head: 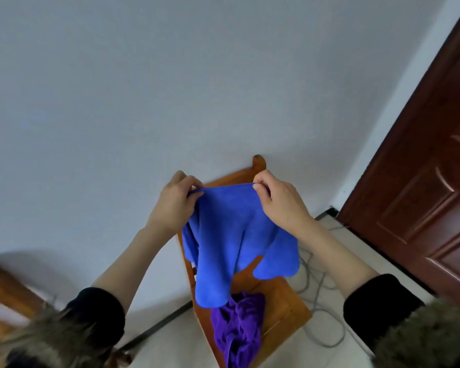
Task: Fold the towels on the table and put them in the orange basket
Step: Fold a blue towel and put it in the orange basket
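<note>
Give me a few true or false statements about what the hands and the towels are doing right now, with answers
1. Both hands hold the blue towel up by its top edge. True: left hand, right hand.
2. The purple towel lies neatly folded. False: it lies crumpled.
3. The purple towel rests on a wooden chair. True.
4. The blue towel lies flat on the seat. False: it hangs in the air.
5. The door is white. False: it is dark brown.

Our left hand (174, 201) and right hand (279, 200) pinching a blue towel (231, 243) up by its top edge, our purple towel (238, 330) crumpled on the wooden chair (284, 309) below
</note>
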